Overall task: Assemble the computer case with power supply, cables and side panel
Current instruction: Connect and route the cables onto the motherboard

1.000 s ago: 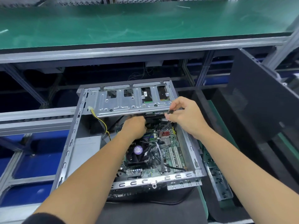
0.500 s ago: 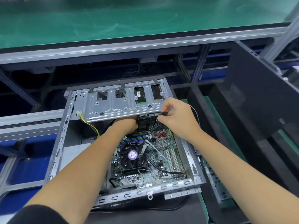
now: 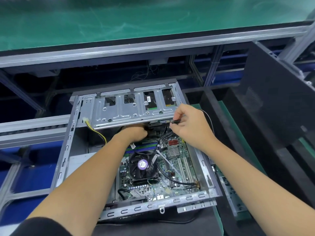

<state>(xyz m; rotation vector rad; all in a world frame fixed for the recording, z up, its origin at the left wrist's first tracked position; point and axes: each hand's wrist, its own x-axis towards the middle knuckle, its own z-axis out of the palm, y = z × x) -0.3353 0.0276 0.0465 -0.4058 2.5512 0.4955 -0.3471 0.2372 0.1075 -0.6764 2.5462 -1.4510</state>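
1. Where the head view looks down, computer case (image 3: 68, 150): open-sided, lying flat on a dark mat, motherboard (image 3: 179, 160) and black CPU fan (image 3: 142, 167) exposed.
2. Drive cage (image 3: 129, 109): grey metal, spanning the far end of the case.
3. Left hand (image 3: 134, 132): reaching under the cage's near edge, fingers hidden; grip cannot be told.
4. Right hand (image 3: 189, 124): thumb and forefinger pinching a small black connector (image 3: 175, 122) beside the cage's right corner, thin black cable (image 3: 208, 119) looping behind the hand.
5. Yellow-black cable (image 3: 97, 132): white plug, hanging at the cage's left.
6. Side panel (image 3: 279, 106): dark, leaning upright, right of the case.
7. Green bench (image 3: 153, 19): beyond.
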